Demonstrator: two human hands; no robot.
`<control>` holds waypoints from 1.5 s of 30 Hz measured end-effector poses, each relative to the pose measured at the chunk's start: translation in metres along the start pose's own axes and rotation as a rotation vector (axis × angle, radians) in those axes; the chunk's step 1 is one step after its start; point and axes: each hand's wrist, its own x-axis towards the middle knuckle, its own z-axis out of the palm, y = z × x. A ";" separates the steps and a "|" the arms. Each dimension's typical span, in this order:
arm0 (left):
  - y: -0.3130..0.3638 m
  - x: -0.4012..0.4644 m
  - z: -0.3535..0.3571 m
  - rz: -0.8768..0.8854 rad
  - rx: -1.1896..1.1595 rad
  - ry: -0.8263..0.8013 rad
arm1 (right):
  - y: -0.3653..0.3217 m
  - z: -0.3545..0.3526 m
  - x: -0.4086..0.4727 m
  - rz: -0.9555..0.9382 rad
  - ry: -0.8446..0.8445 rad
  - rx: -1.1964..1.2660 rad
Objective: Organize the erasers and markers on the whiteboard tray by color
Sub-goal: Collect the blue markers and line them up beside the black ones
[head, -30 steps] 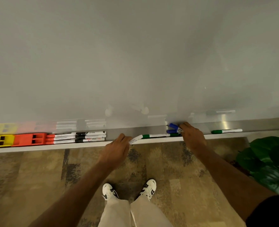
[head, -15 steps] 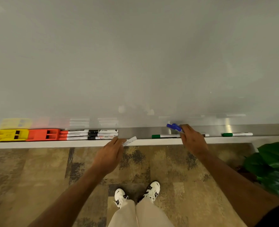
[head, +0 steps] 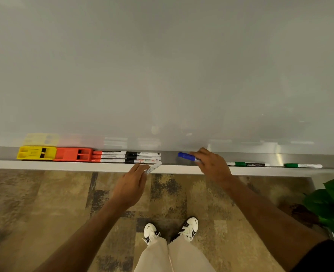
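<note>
Markers and erasers lie along the whiteboard tray (head: 68,165), and you can already read the order forming from its left end: the yellow eraser (head: 36,152) first, the orange eraser (head: 73,154) butted against it, then the red markers (head: 109,156) stacked end to end with the black markers (head: 143,157). That packing keeps each color in one block and leaves the bare stretch of tray to the right free for the next groups.

Your left hand (head: 130,186) pinches a white-barrelled marker (head: 154,168) at the tray's front lip, just beside the black stack; its cap is hidden, so you cannot tell its color. Your right hand (head: 211,166) is curled around blue markers (head: 186,156), caps pointing left, held low over the bare stretch. How many it holds is not clear.

Two green markers (head: 247,164) (head: 302,165) lie apart on the right, not yet gathered. Judging by the gap, you would set blue next to black, then slide the greens in beside it.
</note>
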 end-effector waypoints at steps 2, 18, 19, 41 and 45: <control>-0.005 0.000 -0.003 -0.001 -0.013 0.008 | -0.012 0.012 0.005 0.029 -0.045 0.011; -0.027 0.002 -0.022 -0.052 -0.085 0.007 | -0.055 0.054 0.037 0.188 -0.073 0.188; -0.027 0.003 -0.021 -0.052 -0.089 0.004 | -0.056 0.056 0.039 0.186 -0.073 0.196; -0.027 0.020 -0.025 -0.033 -0.125 0.035 | -0.044 0.022 0.014 0.055 0.121 0.132; -0.011 0.045 -0.005 0.019 -0.142 -0.003 | -0.039 0.010 0.002 0.097 0.184 0.137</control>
